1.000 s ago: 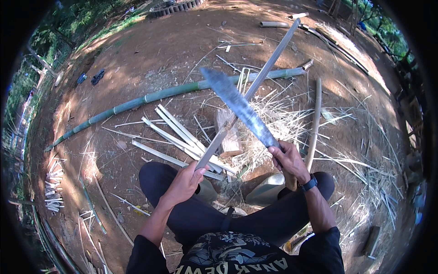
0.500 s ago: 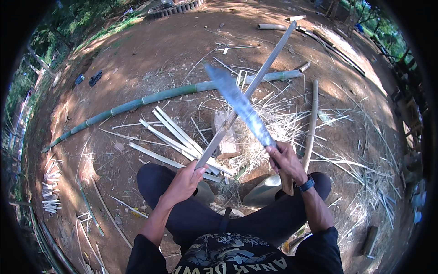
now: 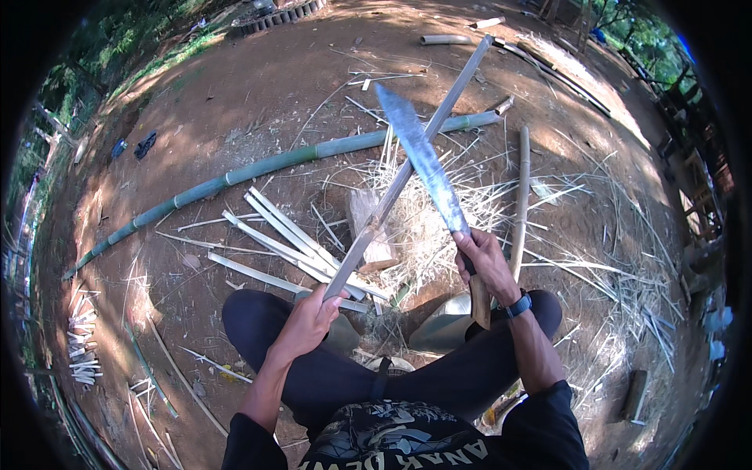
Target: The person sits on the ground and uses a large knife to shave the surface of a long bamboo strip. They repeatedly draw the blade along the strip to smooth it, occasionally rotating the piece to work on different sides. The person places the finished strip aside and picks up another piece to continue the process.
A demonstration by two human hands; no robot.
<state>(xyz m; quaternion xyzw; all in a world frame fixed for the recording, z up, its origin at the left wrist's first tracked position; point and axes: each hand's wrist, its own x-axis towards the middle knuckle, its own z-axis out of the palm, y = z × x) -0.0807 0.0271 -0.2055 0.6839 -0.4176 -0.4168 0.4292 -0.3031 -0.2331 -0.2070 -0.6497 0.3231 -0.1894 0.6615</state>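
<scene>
My left hand (image 3: 310,320) is closed round the near end of a long bamboo strip (image 3: 357,249), which slants away up and to the right. My right hand (image 3: 489,269) grips the handle of a machete (image 3: 430,166). Its broad blade points up and to the left and crosses the bamboo strip in view; whether the two touch I cannot tell. Below the strip's middle stands a wooden block (image 3: 371,232) on the ground, partly hidden by the strip. Pale split bamboo strips (image 3: 287,235) lie fanned out left of the block.
A long green bamboo pole (image 3: 260,166) lies across the ground beyond the block. Pale shavings (image 3: 429,235) are heaped right of the block. A thinner bamboo pole (image 3: 521,200) lies farther right. Short cut pieces (image 3: 83,345) are piled at far left.
The machete has swung a little more upright, its tip shifting right, and its blade is less blurred. The scene has shifted slightly left. Both hands keep their hold.
</scene>
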